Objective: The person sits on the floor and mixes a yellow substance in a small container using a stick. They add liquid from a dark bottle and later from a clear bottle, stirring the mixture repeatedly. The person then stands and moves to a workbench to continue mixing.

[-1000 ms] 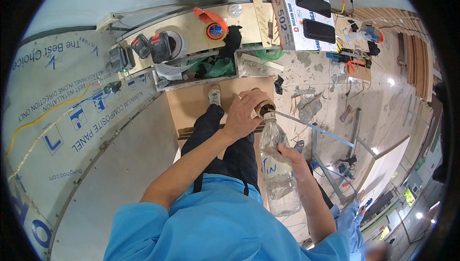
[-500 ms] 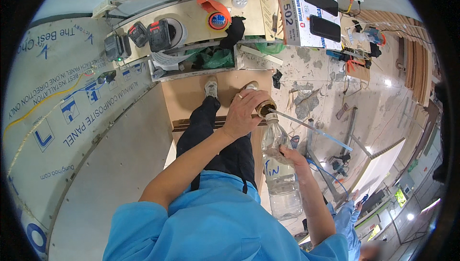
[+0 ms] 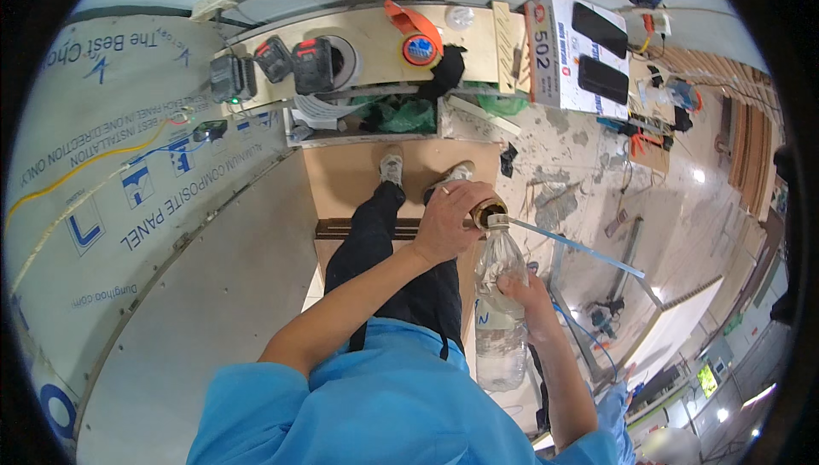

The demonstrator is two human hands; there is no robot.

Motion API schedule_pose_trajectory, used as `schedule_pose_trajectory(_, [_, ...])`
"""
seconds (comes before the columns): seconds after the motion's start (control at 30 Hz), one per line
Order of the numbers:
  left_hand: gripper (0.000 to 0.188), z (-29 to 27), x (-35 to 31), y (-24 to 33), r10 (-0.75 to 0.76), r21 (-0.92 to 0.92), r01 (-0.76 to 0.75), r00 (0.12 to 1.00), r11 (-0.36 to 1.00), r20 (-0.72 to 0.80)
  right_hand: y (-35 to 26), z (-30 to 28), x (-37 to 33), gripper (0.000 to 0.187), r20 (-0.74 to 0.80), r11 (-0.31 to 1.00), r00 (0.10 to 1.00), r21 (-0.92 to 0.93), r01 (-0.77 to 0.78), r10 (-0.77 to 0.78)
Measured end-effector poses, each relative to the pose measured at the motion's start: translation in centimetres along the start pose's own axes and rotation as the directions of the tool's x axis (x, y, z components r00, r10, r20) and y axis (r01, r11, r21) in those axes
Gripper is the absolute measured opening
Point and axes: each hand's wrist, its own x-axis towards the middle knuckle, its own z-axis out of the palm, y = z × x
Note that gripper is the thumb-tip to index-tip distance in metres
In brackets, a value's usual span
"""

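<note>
My left hand [image 3: 450, 221] is wrapped around a small brownish-gold can [image 3: 490, 209], its open mouth turned toward the bottle. My right hand [image 3: 524, 296] grips the middle of a clear plastic bottle [image 3: 502, 354] that has handwriting on its side and liquid inside. The bottle's open neck [image 3: 497, 222] meets or nearly meets the can's rim; whether they touch I cannot tell. A long thin bluish strip [image 3: 580, 247] runs out to the right from beside the can's mouth; its near end is hidden behind the can and bottle neck.
Ahead is a workbench [image 3: 380, 38] with battery packs [image 3: 312, 66], an orange tape roll [image 3: 420, 50] and a cardboard box [image 3: 554, 55] bearing two phones [image 3: 601, 30]. Panel sheets [image 3: 196, 311] stand at left. A white board [image 3: 674, 328] and tools lie at right, near another person's blue sleeve [image 3: 616, 422].
The bottle has swung more upright, its base moving left, and its neck is at the can's rim. My head view has shifted slightly. Both hands keep their holds.
</note>
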Motion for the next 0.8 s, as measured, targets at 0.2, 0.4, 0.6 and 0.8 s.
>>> schedule_pose_trajectory(0.2, [0.066, -1.9, 2.3, -2.1, -0.017, 0.023, 0.019, 0.998, 1.000, -0.056, -0.9, 0.2, 6.1, 0.056, -0.052, 0.798, 0.936, -0.540, 0.267, -0.348])
schedule_pose_trajectory(0.4, [0.066, -2.4, 7.2, -6.0, 0.037, 0.092, -0.027, 0.993, 0.995, -0.112, -2.3, -0.6, 13.8, 0.071, -0.022, 0.633, 0.754, -0.560, 0.534, -0.656])
schedule_pose_trajectory(0.6, [0.063, 0.6, 15.1, -12.7, 0.103, 0.168, -0.077, 0.983, 0.983, -0.152, -2.9, -2.7, 21.9, 0.074, -0.058, 0.539, 0.554, -0.336, 0.772, -0.831])
schedule_pose_trajectory(0.8, [0.059, 5.2, 19.8, -18.5, 0.068, 0.161, -0.038, 0.981, 0.986, -0.183, -3.1, -5.2, 26.3, 0.078, -0.187, 0.483, 0.445, -0.368, 0.795, -0.876])
